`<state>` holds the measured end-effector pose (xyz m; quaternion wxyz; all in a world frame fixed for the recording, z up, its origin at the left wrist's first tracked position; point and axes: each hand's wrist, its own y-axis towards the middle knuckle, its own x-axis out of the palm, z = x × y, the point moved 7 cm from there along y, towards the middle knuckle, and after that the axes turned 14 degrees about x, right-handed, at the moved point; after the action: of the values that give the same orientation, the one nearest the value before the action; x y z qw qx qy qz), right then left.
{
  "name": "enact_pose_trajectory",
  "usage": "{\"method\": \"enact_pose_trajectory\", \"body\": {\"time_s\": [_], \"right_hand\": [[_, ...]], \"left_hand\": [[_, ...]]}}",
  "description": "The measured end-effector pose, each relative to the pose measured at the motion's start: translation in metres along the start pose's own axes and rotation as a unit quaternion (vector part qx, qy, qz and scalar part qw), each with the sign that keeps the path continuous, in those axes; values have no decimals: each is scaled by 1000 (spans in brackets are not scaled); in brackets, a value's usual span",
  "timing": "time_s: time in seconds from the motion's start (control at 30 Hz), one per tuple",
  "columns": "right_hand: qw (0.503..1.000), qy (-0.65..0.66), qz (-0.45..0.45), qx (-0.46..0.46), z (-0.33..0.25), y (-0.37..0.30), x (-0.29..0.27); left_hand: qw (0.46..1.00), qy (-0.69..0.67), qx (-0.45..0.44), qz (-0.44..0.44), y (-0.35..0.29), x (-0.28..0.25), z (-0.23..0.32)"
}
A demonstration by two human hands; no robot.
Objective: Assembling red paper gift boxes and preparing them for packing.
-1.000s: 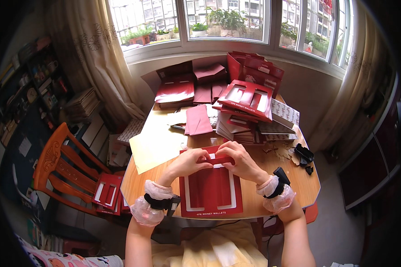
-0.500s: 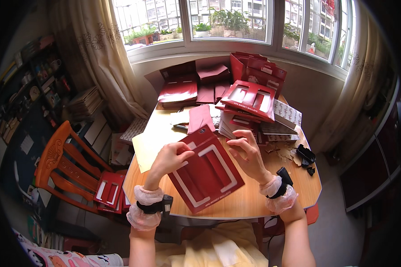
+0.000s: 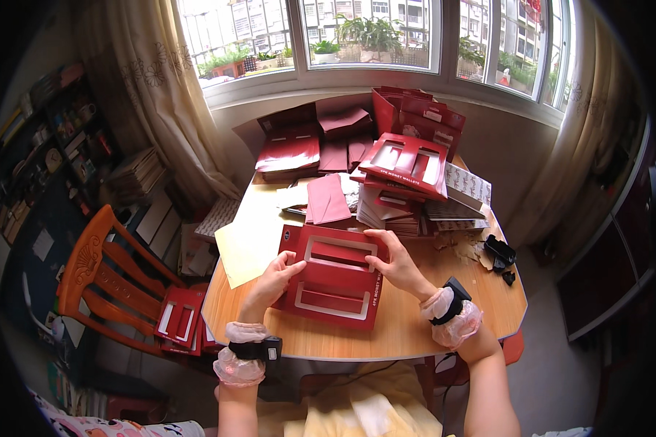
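Note:
A red cardboard sleeve (image 3: pixel 326 275) with two white-edged cut-out windows lies low over the near middle of the table, turned sideways. Its left edge is gripped by my left hand (image 3: pixel 271 282), thumb on the front face. My right hand (image 3: pixel 395 264) pinches the upper right corner, the thumb near a window's end. Red inserts show through both windows. Just beyond the sleeve rest loose red envelopes (image 3: pixel 328 199). Behind them, to the right, similar red windowed packs (image 3: pixel 404 162) are piled up.
Flat red card sleeves (image 3: pixel 288 149) are stacked at the back left of the wooden table (image 3: pixel 459 291). Yellow paper (image 3: pixel 235 256) lies at the left edge; black pieces (image 3: pixel 499 253) and scraps sit at the right. A wooden chair (image 3: pixel 98 273) holds more red packs (image 3: pixel 180 315).
The sleeve has turned counterclockwise and come down toward the tabletop. My right hand, apart from it before, now grips its upper right corner.

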<state>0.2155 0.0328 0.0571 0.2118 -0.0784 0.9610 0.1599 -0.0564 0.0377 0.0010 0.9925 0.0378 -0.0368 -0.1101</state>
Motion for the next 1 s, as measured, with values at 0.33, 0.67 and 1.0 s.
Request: {"method": "enact_pose_trajectory", "body": {"time_s": [0.33, 0.67, 1.0], "right_hand": [[915, -341, 82, -199, -71, -37, 27], [854, -465, 64, -222, -57, -43, 61], [824, -490, 128, -253, -59, -49, 67]], "left_hand": [[996, -89, -6, -9, 2, 1, -15], [964, -260, -20, -55, 0, 13, -21], [964, -262, 2, -41, -2, 23, -8]]}}
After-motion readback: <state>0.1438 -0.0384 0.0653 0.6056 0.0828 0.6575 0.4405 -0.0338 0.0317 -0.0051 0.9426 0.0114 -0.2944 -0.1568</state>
